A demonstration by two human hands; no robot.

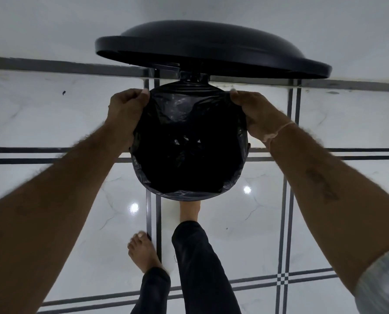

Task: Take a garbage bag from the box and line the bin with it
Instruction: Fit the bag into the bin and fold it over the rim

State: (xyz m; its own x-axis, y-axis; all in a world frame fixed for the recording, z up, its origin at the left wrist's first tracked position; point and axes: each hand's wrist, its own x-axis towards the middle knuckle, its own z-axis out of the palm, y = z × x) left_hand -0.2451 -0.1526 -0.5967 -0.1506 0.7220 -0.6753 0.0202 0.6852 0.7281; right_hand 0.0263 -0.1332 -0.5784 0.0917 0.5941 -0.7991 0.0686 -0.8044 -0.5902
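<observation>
Black thin-plastic garbage bag (189, 155) sits inside round black pedal bin (190, 198), mid-floor, domed black lid (211, 48) raised. Left hand (126, 105) and right hand (254, 109) pinch its hem at the far rim. Step, likely: cuffing. Next: stretch hem evenly over far rim.

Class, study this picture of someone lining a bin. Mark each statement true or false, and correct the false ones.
1. The lid of the bin is shut. False: it stands open.
2. The left hand and the right hand both hold the edge of the bag. True.
3. The bag is white. False: it is black.
4. A bare foot rests on the tiled floor. True.
</observation>
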